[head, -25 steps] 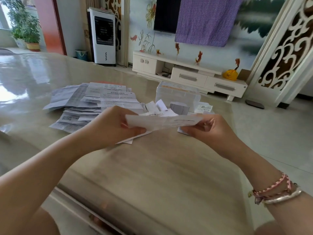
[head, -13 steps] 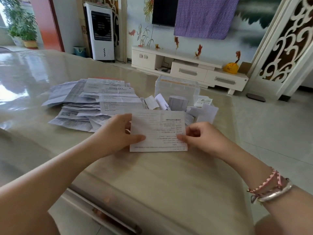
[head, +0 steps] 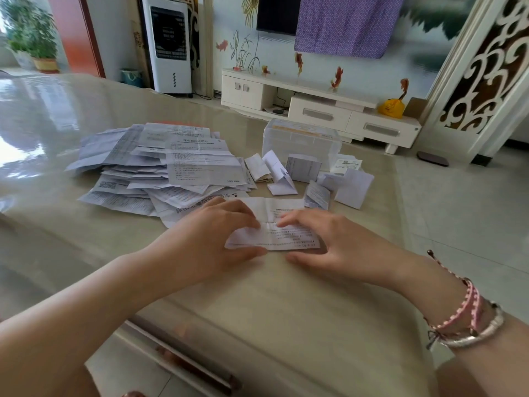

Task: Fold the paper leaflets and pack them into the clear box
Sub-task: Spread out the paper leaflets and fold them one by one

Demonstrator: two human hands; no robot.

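Observation:
A printed leaflet [head: 289, 234] lies on the table just in front of me. My left hand [head: 209, 239] holds its left end, fingers curved over the top and thumb at the near edge, and that end looks slightly raised. The straight fingers of my right hand [head: 340, 242] rest on the sheet's right part, with the index tip pressing near the middle. The clear box [head: 300, 138] stands beyond, at the table's far side. Several folded leaflets [head: 282, 181] lie loose in front of it. A wide pile of unfolded leaflets [head: 171, 167] spreads to the left.
The glossy beige table [head: 286, 310] has its right edge close beside the box. A metal rail [head: 177, 356] runs under the near edge. A white TV cabinet [head: 315, 110] and an air cooler [head: 169, 44] stand on the floor behind.
The leaflet, held up between both hands a second ago and then tilted toward me, now lies flat on the table. Both hands came down onto it, closer together.

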